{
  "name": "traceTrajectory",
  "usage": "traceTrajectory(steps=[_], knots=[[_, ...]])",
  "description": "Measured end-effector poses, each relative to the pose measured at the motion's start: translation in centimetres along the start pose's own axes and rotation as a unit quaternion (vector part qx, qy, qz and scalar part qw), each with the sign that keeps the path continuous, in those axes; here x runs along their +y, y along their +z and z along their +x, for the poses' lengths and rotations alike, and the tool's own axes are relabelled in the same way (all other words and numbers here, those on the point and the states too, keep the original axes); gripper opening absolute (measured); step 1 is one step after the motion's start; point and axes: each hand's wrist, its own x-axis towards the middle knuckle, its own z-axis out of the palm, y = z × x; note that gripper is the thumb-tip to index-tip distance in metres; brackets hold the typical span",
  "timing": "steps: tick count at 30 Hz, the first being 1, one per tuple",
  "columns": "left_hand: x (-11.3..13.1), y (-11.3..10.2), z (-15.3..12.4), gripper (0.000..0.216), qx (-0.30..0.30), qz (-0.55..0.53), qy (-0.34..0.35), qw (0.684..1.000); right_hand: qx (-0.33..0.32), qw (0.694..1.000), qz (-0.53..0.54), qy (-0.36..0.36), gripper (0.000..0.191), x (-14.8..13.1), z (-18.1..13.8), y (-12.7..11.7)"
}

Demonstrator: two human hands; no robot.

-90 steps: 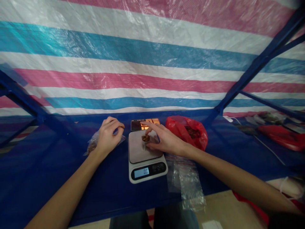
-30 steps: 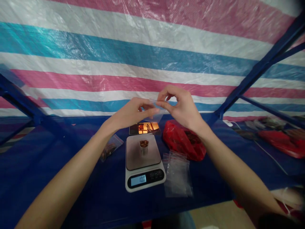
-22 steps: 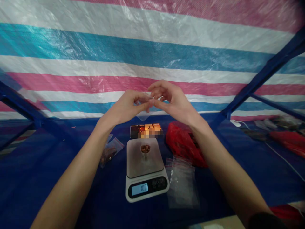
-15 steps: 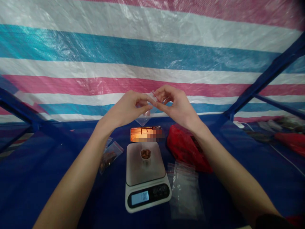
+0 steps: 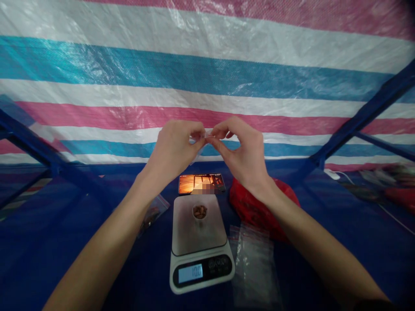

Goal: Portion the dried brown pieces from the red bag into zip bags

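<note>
Both my hands are raised above the blue table. My left hand (image 5: 175,149) and my right hand (image 5: 241,149) pinch the top edge of a small clear zip bag (image 5: 203,139) between their fingertips, which nearly touch. Most of the bag is hidden behind my fingers. Below them a white kitchen scale (image 5: 199,244) reads 10.0 and carries a small cup of brown pieces (image 5: 200,212).
A phone (image 5: 201,183) with a lit screen lies behind the scale. A red plastic bag (image 5: 259,207) sits to the right, a stack of clear zip bags (image 5: 256,263) in front of it. A filled small bag (image 5: 152,214) lies left of the scale. Blue frame bars cross both sides.
My right hand left the cup on the scale and both hands rose with a clear bag pinched between them. The scale reading went from 0.0 to 10.0. The hanging bag now shows less.
</note>
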Motion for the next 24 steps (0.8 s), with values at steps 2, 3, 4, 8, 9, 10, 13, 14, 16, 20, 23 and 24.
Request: traceTrajectory(steps=[2, 3, 4, 8, 9, 10, 13, 14, 16, 20, 23, 24], knots=[[-0.2, -0.1, 0.0, 0.007, -0.002, -0.005, 0.009, 1.0, -0.01, 1.0, -0.001, -0.013, 0.014, -0.1, 0.1, 0.0], [-0.4, 0.0, 0.0, 0.005, -0.008, -0.013, 0.014, 1.0, -0.014, 1.0, -0.002, -0.022, 0.014, -0.1, 0.1, 0.0], [-0.5, 0.0, 0.1, 0.006, -0.018, -0.02, 0.02, 0.999, -0.019, 0.999, -0.001, -0.031, 0.015, -0.1, 0.2, 0.0], [-0.6, 0.2, 0.1, 0.015, -0.061, -0.015, 0.036, 0.997, -0.059, 0.995, -0.003, -0.074, 0.017, -0.3, 0.1, 0.2], [-0.5, 0.2, 0.0, 0.016, -0.068, -0.006, 0.037, 0.997, -0.065, 0.994, -0.01, -0.083, 0.017, -0.4, 0.0, 0.2], [-0.4, 0.2, 0.0, 0.018, -0.073, 0.002, 0.035, 0.997, -0.066, 0.994, -0.016, -0.09, 0.017, -0.4, 0.0, 0.2], [-0.2, 0.1, -0.1, 0.018, -0.08, 0.014, 0.029, 0.996, -0.061, 0.994, -0.023, -0.087, 0.017, -0.2, -0.1, 0.2], [-0.2, 0.0, -0.1, 0.018, -0.08, 0.016, 0.029, 0.996, -0.061, 0.995, -0.022, -0.08, 0.017, -0.1, -0.1, 0.1], [-0.3, -0.1, -0.1, 0.015, -0.081, 0.021, 0.033, 0.996, -0.062, 0.996, -0.023, -0.068, 0.015, 0.2, -0.1, 0.2], [-0.7, 0.1, -0.1, 0.008, -0.095, 0.023, 0.038, 0.995, -0.082, 0.994, -0.036, -0.061, 0.011, 0.5, -0.2, 0.3], [-1.1, 0.3, 0.0, 0.003, -0.091, 0.014, 0.039, 0.995, -0.102, 0.992, -0.047, -0.063, 0.014, 0.5, -0.2, 0.2], [-1.2, 0.4, 0.1, 0.002, -0.086, 0.009, 0.038, 0.996, -0.106, 0.991, -0.052, -0.067, 0.014, 0.6, -0.2, 0.1]])
